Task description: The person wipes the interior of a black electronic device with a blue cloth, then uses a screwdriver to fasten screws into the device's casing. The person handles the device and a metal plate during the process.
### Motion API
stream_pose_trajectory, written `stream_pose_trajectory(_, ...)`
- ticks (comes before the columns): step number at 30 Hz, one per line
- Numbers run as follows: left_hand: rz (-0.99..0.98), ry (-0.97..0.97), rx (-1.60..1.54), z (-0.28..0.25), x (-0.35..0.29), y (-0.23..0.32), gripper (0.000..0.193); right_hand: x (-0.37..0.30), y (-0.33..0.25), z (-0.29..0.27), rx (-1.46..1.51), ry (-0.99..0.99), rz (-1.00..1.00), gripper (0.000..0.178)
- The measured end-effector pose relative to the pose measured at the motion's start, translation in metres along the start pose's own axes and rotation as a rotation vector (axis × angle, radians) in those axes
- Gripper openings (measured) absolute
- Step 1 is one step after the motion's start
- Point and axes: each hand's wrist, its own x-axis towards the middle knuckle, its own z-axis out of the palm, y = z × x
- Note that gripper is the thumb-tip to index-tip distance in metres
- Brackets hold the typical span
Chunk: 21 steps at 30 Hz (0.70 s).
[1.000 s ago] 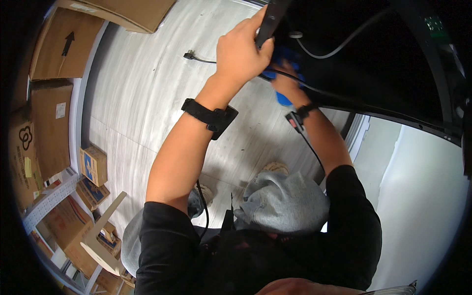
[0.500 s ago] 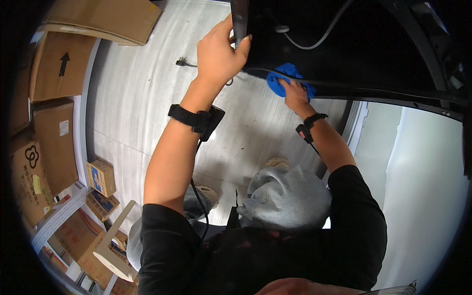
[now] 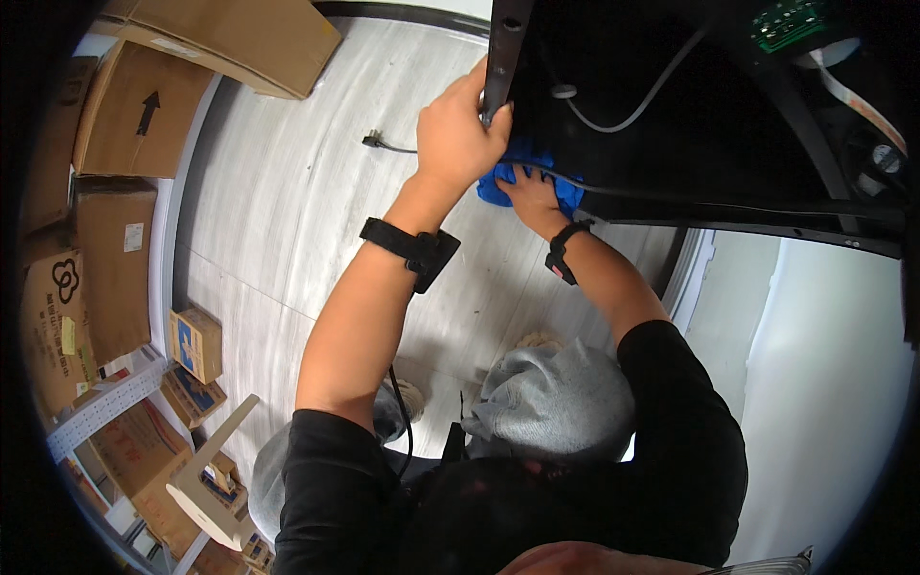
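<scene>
1. Two bare hands at work. Left hand (image 3: 455,144): grip closed round the near end of a long, dark metal edge strip (image 3: 506,48), thumb on its right side; fingertips partly hidden.
2. Right hand (image 3: 535,203): grip spread, fingers slightly bent over a crumpled bright-blue cloth (image 3: 494,190). Whether a fold is pinched cannot be told.
3. Cloth position: at the near left corner of a large black open housing (image 3: 661,158), just right of the left hand. A thin black cable (image 3: 613,192) crosses by the fingers.
4. Change over the last half second: cloth and right hand have shifted left, toward the left hand, relative to the floor; the left hand has kept its hold. Fingers now look more spread.
5. Reading (judgement): the cloth is being worked along the housing's near edge while the left hand steadies the frame; work seems in progress.
6. Inside the housing: a grey curved cable (image 3: 637,117), mid-scene; a small green circuit board (image 3: 788,24), far right.
7. Surface: pale grey wood-grain floor (image 3: 287,201), with a black power plug (image 3: 373,141) lying left of the left hand. What supports the housing is not visible.
8. Room: brown cardboard boxes (image 3: 144,115) along the left; smooth white panel (image 3: 824,393), near right.
</scene>
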Motion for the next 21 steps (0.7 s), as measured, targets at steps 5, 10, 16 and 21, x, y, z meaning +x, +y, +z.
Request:
stream_pose_trajectory(5, -0.024, -0.031, -0.001, -0.004, 0.0, 0.003, 0.033, -0.026, 0.023, 0.008, 0.167, -0.174, 0.108, 0.035)
stream_pose_trajectory(10, -0.045, -0.044, 0.012, -0.003, -0.001, 0.007, 0.035, -0.047, 0.049, -0.01, 0.236, -0.301, 0.276, 0.034)
stream_pose_trajectory(16, -0.034, -0.154, 0.038, 0.0, 0.0, -0.008, 0.05, -0.103, 0.053, -0.106, 0.681, -0.041, 0.198, 0.06)
stream_pose_trajectory(21, 0.151, -0.118, -0.215, -0.046, 0.018, 0.042, 0.089, -0.193, 0.056, -0.2, 0.66, 0.568, 0.392, 0.06)
